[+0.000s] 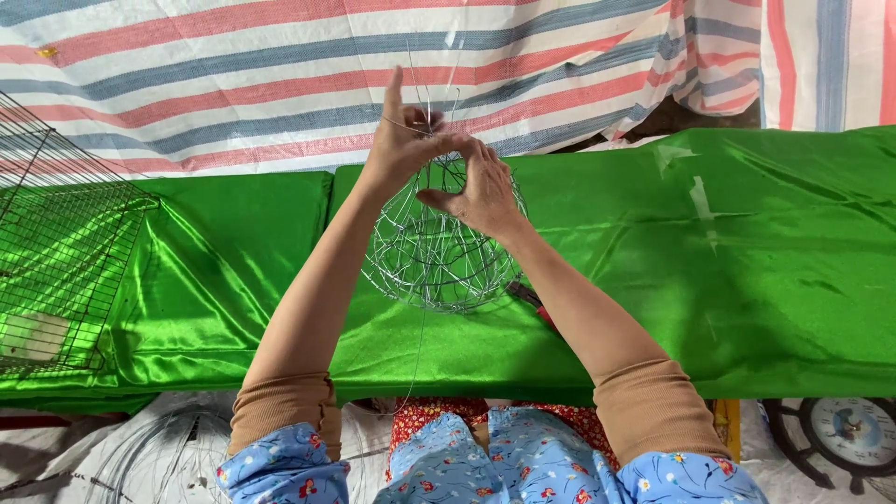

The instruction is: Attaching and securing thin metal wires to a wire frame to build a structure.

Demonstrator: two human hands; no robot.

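Object: round silver wire-mesh ball frame [437,250], resting on the green satin-covered table [747,280], steadied upright at its top.
Left hand [403,140]: pinching a thin loose wire strand [415,79], forefinger raised.
Right hand [481,191]: fingers curled, gripping the frame's top to brace it.
Nearby: flat black wire grid panel [65,243], at left.

We see open green bench [747,280] right of the wire ball [439,252]; left of it, a wire cage [65,252] blocks passage, and red-handled pliers [537,303] lie just beside it.
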